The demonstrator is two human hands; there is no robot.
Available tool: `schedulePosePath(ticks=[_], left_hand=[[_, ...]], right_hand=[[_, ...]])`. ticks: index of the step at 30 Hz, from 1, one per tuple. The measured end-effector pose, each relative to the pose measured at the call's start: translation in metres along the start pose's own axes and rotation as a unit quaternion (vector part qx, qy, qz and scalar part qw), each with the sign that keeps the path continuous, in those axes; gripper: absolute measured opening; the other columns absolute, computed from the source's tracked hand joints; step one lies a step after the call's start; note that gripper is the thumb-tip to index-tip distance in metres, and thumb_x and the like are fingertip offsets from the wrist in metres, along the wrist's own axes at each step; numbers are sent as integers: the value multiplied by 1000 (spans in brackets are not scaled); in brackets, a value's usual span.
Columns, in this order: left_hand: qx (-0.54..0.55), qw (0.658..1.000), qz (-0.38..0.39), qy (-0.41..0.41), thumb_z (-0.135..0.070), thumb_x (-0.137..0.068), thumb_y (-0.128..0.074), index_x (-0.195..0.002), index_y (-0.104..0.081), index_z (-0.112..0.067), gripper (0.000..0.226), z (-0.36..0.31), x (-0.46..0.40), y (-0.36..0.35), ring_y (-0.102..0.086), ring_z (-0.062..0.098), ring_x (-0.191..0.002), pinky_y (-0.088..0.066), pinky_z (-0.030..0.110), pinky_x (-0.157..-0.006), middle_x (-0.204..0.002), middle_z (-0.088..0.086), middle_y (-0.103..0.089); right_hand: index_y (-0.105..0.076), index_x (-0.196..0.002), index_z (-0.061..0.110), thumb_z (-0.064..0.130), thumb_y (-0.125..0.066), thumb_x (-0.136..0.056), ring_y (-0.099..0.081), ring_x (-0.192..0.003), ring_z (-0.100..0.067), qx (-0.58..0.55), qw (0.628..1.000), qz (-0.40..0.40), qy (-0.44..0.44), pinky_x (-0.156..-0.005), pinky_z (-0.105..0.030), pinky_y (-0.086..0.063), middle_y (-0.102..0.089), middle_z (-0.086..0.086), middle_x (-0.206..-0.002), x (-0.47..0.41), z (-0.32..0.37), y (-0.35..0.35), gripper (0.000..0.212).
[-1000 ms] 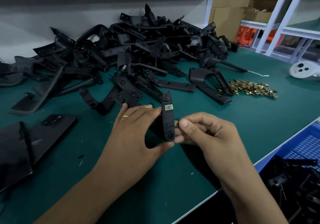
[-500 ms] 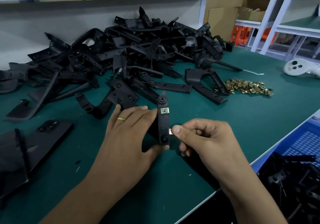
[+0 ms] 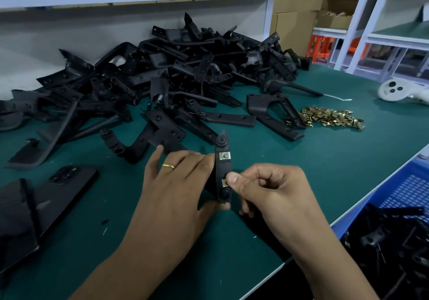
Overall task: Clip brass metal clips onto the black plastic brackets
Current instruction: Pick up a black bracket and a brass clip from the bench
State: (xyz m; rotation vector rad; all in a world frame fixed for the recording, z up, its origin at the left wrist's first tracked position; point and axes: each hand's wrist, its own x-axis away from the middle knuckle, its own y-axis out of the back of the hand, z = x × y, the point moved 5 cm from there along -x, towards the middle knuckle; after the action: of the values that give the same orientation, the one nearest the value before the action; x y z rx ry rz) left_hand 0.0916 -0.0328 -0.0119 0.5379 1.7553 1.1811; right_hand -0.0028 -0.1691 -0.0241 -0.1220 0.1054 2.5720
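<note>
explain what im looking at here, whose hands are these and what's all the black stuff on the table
The one picture comes from a camera worn on a person's head, looking down at their own hands; there is no machine. The left hand holds a black plastic bracket upright. One brass clip already sits on it, and the right hand pinches a second clip against its edge. On the green table lie a pile of brackets and a heap of loose clips. The blue crate holds more black parts.
</note>
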Motion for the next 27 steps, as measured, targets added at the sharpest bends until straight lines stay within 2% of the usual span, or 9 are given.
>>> schedulePosePath(ticks=[3,8,12,17,21,23,25,26,27], left_hand=[[-47,999,10,-10,-54,-77,-67,-130,-64,-11,68,-1,0,-1,-58,26,-117,-38,63,-112,-120,-3,-68],[-93,996,3,-1,-57,-85,-45,-131,-65,-9,69,-2,2,1,-59,31,-111,-41,63,-106,-118,0,-68],[-81,997,0,-3,-52,-80,-41,-134,-60,-12,70,4,2,-1,-51,28,-112,-34,48,-103,-123,1,-63],[-27,999,9,-23,-70,-83,-47,-134,-59,-17,75,5,-3,-5,-48,23,-116,-30,42,-104,-122,-4,-63],[89,995,-35,-3,-73,-86,-50,-151,-48,-30,79,1,-3,5,-40,16,-131,-26,35,-113,-139,-14,-52],[176,974,-127,60,-66,-93,-52,-152,-42,-37,67,13,1,21,-39,12,-131,-26,24,-110,-138,-20,-50],[179,952,-216,118,-60,-99,-46,-144,-49,-34,52,30,7,32,-43,14,-127,-33,33,-106,-128,-21,-48],[167,946,-233,154,-61,-99,-42,-140,-50,-34,49,39,9,33,-45,19,-126,-37,39,-103,-124,-20,-46],[161,939,-234,195,-64,-98,-40,-137,-51,-36,48,50,10,30,-46,25,-127,-40,45,-101,-124,-17,-46]], right_hand=[[-70,-63,16,32,-78,-90,-48,-44,-20,40,999,-25,-3,-47,-34,-40,-58,-3,-46,2,-2,-2,33],[-67,-63,17,44,-73,-87,-49,-43,-13,92,995,-36,6,-46,-32,-42,-59,-2,-47,8,3,-4,37],[-56,-70,6,47,-69,-89,-42,-45,-14,123,991,-29,34,-43,-32,-35,-57,-12,-56,11,1,-12,47],[-65,-73,17,34,-72,-95,-50,-46,-13,-3,1000,0,11,-46,-23,-42,-54,0,-57,0,-1,-1,29],[-70,-73,16,28,-73,-92,-44,-44,-17,-108,994,-12,28,-47,-24,-40,-53,-9,-58,-2,0,12,23],[-70,-76,18,26,-70,-91,-45,-48,-13,-277,958,-63,48,-47,-24,-40,-56,-4,-66,-1,2,33,18],[-68,-86,18,24,-60,-100,-46,-54,-7,-490,864,-47,104,-48,-19,-41,-56,4,-76,2,8,57,17],[-66,-92,17,26,-56,-103,-46,-57,-6,-569,812,-25,130,-49,-18,-41,-55,6,-80,4,10,66,18],[-67,-96,16,32,-54,-104,-45,-59,-6,-605,784,-18,140,-48,-17,-39,-55,7,-82,5,10,73,21]])
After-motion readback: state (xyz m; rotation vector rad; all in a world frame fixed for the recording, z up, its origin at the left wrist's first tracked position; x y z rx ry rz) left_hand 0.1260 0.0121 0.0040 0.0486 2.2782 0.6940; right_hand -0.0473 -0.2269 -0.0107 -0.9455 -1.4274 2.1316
